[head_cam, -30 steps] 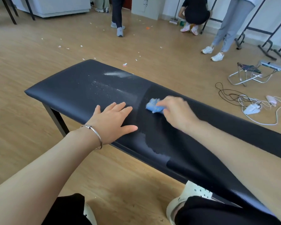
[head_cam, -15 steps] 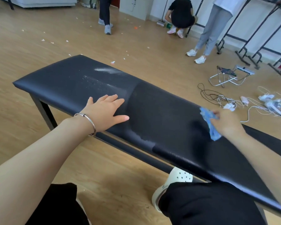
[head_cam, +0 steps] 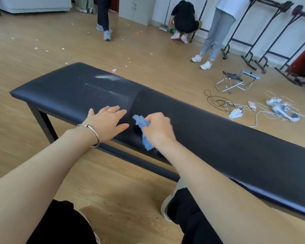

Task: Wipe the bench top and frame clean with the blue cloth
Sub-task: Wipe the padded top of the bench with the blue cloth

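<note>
The right hand (head_cam: 158, 128) pinches the blue cloth (head_cam: 141, 122), fingers curled round it, near the front edge of the dark tabletop (head_cam: 218, 138); the cloth's lower end droops over that edge. Just beside it the left hand (head_cam: 107, 123) lies flat on the tabletop, fingers straight and spread, a bracelet (head_cam: 93, 133) at the wrist. White dust (head_cam: 106, 77) streaks the far left part. The frame (head_cam: 139, 162) runs below.

Bright, even indoor light, soft shadows, wide-angle bending at edges, slight motion blur.
</note>
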